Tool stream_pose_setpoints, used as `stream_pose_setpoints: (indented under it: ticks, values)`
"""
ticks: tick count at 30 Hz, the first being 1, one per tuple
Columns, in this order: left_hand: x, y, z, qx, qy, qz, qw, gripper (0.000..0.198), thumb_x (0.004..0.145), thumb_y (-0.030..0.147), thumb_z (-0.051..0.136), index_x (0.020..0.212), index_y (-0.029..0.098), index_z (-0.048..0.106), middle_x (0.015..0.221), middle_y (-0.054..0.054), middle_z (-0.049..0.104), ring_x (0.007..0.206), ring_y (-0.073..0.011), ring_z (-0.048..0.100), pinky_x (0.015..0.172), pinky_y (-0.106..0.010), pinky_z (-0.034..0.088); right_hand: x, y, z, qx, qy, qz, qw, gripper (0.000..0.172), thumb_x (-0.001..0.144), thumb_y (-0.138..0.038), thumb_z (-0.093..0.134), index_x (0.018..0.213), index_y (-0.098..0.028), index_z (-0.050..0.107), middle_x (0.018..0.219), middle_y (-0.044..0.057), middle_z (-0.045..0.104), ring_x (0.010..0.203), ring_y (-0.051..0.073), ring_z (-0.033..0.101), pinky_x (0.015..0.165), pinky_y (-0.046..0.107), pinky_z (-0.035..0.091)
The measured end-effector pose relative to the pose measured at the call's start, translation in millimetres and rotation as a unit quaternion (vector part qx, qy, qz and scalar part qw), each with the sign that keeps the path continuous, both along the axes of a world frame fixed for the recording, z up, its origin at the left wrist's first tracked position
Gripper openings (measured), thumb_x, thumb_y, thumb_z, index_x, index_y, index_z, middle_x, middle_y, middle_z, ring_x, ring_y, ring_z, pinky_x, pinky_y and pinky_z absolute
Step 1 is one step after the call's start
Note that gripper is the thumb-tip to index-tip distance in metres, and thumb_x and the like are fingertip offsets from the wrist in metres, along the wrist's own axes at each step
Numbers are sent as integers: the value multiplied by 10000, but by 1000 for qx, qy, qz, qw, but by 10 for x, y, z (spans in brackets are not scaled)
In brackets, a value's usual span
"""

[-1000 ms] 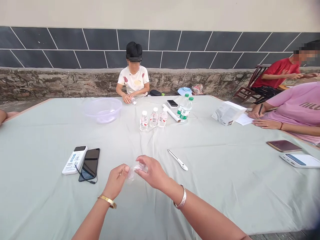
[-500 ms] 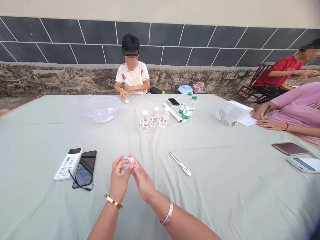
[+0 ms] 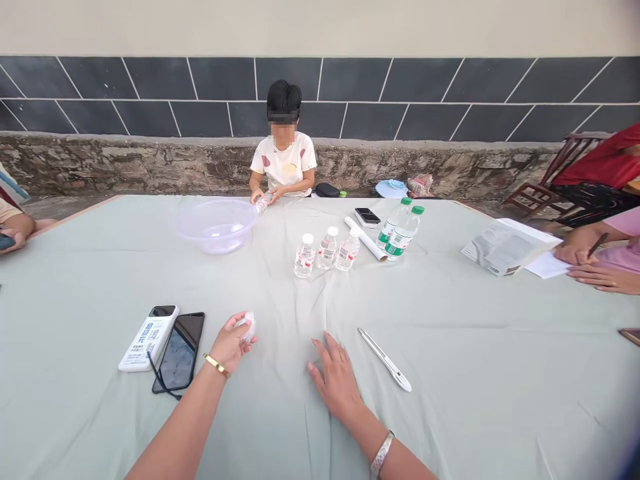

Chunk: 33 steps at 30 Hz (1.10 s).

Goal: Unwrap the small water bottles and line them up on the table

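My left hand [image 3: 233, 343] is closed around a small wad of clear plastic [image 3: 248, 327]; its exact kind is hard to make out. With fingers spread, my right hand [image 3: 336, 373] rests on the grey-green tablecloth [image 3: 280, 413] and holds nothing. Just right of it lies a white pen [image 3: 384, 360]. On the left, a black phone [image 3: 179, 350] lies beside a white power bank [image 3: 149, 339], near my left wrist. Several small water bottles with white caps, such as this bottle [image 3: 305, 257], stand upright beyond my hands.
A translucent purple basin [image 3: 219, 230] sits at the far left. Farther right are a white roll [image 3: 366, 239], two green-capped bottles [image 3: 403, 232], a phone [image 3: 367, 216] and a box [image 3: 507, 248]. Across the table a person [image 3: 283, 163] handles a bottle; another person's hand [image 3: 580, 247] holds a pen.
My hands have separated: the left keeps the clear plastic, while the right has let go and moved right onto the cloth. The view has shifted left. The person opposite has lifted and tilted a bottle.
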<state>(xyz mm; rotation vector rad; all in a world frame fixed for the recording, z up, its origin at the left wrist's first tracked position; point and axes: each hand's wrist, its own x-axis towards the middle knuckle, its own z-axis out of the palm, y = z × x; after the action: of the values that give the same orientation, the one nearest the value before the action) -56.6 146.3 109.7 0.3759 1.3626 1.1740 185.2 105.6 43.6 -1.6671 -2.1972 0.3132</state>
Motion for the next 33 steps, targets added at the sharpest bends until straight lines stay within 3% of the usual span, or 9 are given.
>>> stream_pose_setpoints:
  ticks: [3,7,11,14,18,22,26,30,33]
  values:
    - [-193,337,150,-12,-17,12,1000,208,779,64,533,958,171,532,730,5,564,453,-80,557,360,-152,341,90,1,-112,1,-45,28,999,466,927,-430,356,1334,-227,458,1447,104,375,1327,261,345,1097,491,261]
    - [-473,1000,506,0,-17,65,998,197,867,99,405,1036,166,480,824,-24,550,551,-83,580,411,-153,415,79,-33,-87,0,-63,61,996,411,933,-379,352,1291,-239,496,1410,74,436,1314,230,366,1110,466,238]
    - [-745,1692,921,116,-107,125,980,316,923,277,352,1235,232,376,1176,-116,490,995,-215,600,642,-311,574,68,-50,-46,-5,-76,63,995,389,917,-348,387,1271,-241,509,1412,67,435,1315,229,364,1112,456,234]
    - [-810,1882,984,151,-121,103,976,454,919,347,370,1346,281,232,1378,-149,316,1165,-272,507,747,-425,568,64,-55,-33,-15,-79,58,995,390,909,-341,398,1269,-241,509,1420,63,427,1318,228,359,1112,452,232]
    - [-595,1512,588,143,-68,44,986,388,912,251,401,1293,205,340,1238,-159,469,996,-234,619,720,-363,563,33,-51,-4,-35,-59,44,997,384,903,-341,406,1254,-242,525,1415,56,435,1319,224,355,1119,450,214]
    - [-241,736,59,102,-17,-49,993,233,830,226,545,1051,154,537,930,-90,628,744,-179,664,675,-303,536,-8,-41,28,-43,-38,33,998,380,902,-354,399,1235,-238,540,1406,61,443,1319,231,350,1123,453,198]
    - [14,28,-207,81,66,-146,984,321,727,320,660,993,152,602,902,-76,660,722,-178,658,697,-308,515,-37,-30,39,-43,-38,28,998,388,901,-348,393,1239,-221,534,1406,68,440,1322,232,342,1128,447,179]
    - [31,-460,-361,113,240,-215,940,313,669,380,649,888,157,643,838,-70,672,761,-198,649,745,-334,509,-61,-15,43,-43,-46,27,998,394,899,-335,394,1243,-200,531,1410,81,434,1325,237,333,1122,444,178]
    - [-73,-772,-527,168,419,-250,857,291,732,367,534,922,186,661,978,-96,676,943,-225,626,884,-383,476,-77,-3,44,-35,-53,26,998,391,899,-325,395,1245,-202,530,1408,84,435,1327,232,330,1116,436,183]
